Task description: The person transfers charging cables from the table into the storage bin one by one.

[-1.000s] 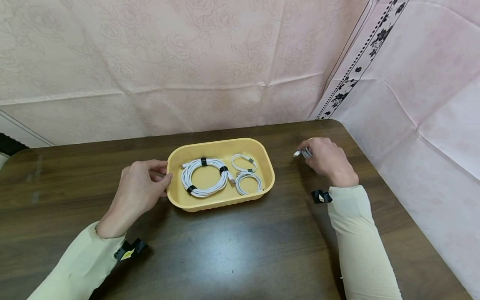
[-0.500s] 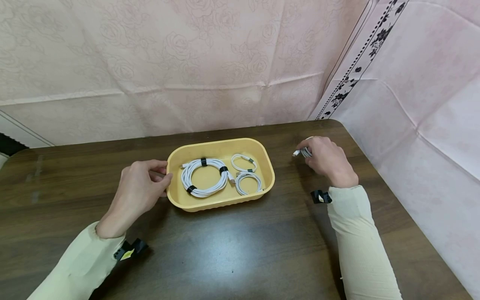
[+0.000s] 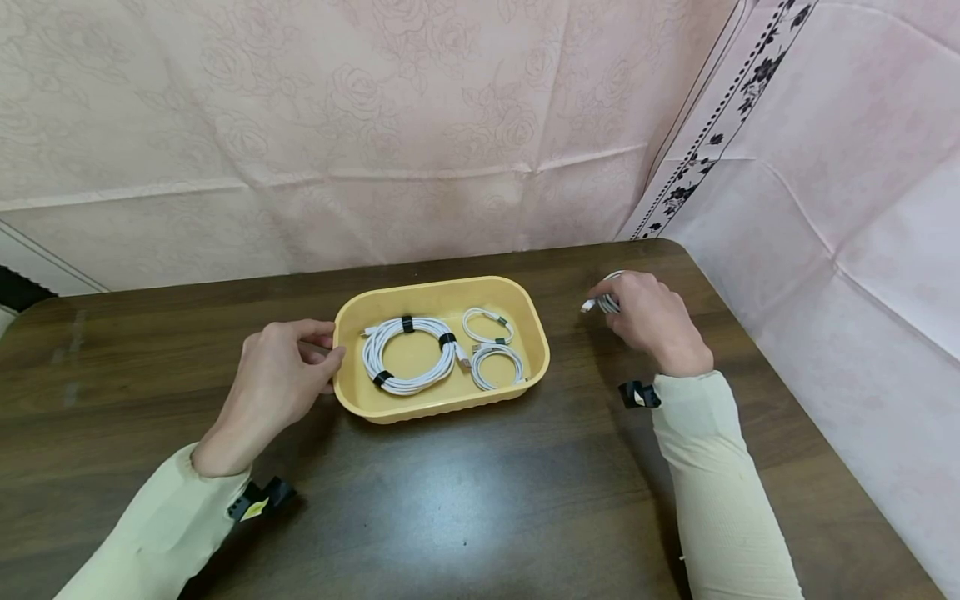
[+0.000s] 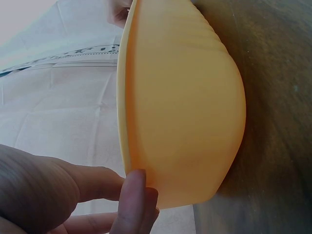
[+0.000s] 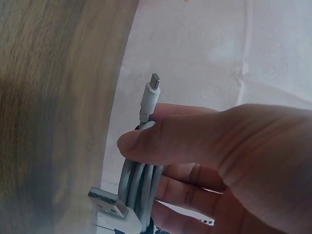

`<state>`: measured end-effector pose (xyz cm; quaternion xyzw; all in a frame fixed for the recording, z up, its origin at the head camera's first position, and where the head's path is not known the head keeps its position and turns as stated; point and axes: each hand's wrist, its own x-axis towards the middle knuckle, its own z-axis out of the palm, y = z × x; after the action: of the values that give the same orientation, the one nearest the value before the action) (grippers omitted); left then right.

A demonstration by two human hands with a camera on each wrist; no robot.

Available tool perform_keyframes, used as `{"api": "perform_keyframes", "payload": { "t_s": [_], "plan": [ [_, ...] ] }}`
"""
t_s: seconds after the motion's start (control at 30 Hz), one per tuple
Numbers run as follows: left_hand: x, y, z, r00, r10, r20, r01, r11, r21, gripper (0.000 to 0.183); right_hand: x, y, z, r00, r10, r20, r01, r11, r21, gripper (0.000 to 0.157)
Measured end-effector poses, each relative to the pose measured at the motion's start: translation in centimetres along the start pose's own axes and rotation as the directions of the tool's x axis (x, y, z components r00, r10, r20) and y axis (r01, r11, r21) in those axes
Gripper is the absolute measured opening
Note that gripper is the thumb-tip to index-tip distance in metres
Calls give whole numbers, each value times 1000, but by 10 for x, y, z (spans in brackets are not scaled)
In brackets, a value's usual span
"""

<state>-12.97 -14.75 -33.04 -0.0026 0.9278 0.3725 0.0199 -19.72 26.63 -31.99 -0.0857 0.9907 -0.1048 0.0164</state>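
My left hand [image 3: 276,373] pinches the left end of a yellow plastic basket [image 3: 450,407] by its rim. In the left wrist view, the fingers meet the corner of the basket's wall [image 4: 185,112]. Inside lies a large coiled white USB cable [image 3: 375,367] with black straps, beside two smaller white coils [image 3: 497,350] at the right end. To the right of the basket, my right hand [image 3: 654,321] holds a bundled white USB cable [image 5: 139,185] between thumb and fingers. Its small plug [image 5: 150,95] points up and its USB-A plug [image 5: 108,202] sticks out below.
The basket stands on a dark wooden table [image 3: 442,517]. A pale rose-patterned cloth [image 3: 360,125] hangs behind the table's back edge. Another pale cloth with a black floral border [image 3: 686,187] runs along the right side.
My right hand has shifted slightly left with the bundled USB cable. The left hand and the basket have not moved.
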Motion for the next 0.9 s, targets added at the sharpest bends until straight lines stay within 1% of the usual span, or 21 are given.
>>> {"api": "perform_keyframes", "payload": {
  "t_s": [0.7, 0.9],
  "plan": [
    [0, 0, 0, 1000, 0, -1, 0, 1000, 5, 40, -2, -6, 0, 1000, -19, -17, 19, 1000, 1, 40],
    [0, 0, 1, 1000, 0, -2, 0, 1000, 6, 40, -1, -7, -1, 999, -32, -24, 32, 999, -14, 41]
  ]
}}
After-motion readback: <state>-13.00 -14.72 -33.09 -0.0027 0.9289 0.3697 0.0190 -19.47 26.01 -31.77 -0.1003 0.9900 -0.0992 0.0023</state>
